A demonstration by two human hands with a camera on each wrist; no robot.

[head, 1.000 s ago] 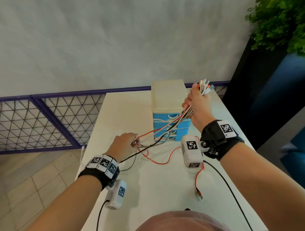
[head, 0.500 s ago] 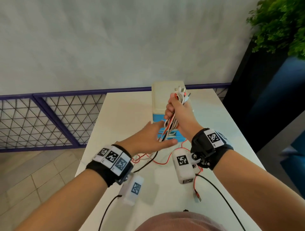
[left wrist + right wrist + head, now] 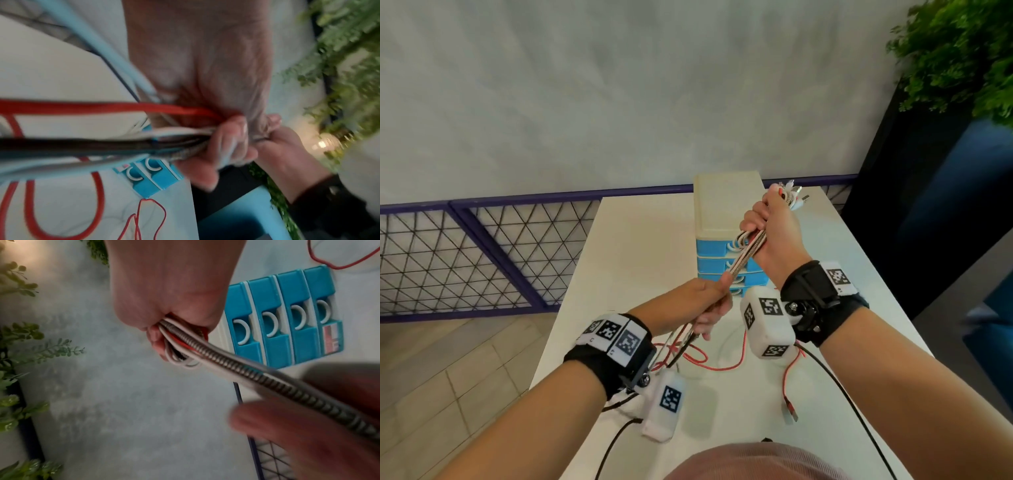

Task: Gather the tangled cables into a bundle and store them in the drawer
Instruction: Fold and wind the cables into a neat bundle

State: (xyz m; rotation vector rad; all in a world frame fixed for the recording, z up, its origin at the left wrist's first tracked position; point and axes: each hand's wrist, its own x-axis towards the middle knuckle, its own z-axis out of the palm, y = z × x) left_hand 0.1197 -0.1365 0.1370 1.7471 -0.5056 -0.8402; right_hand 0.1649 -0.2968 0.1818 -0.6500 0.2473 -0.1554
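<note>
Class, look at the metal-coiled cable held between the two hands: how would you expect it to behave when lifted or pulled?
The metal-coiled cable probably bends without kinking: it curves smoothly out of the right hand. It looks stiffer than the red cable, which lies in loose loops on the table. Its ribbed surface likely resists slipping through the left hand.

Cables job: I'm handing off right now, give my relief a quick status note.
Right hand grips the upper end of the cables, raised in front of the drawer unit.
Left hand grips the same strands lower down.
Done: most strands gathered between both hands.
Left: red cable loops and its plug lie on the table; all four drawers shut. Finish the bundle, open a drawer, stow.
</note>
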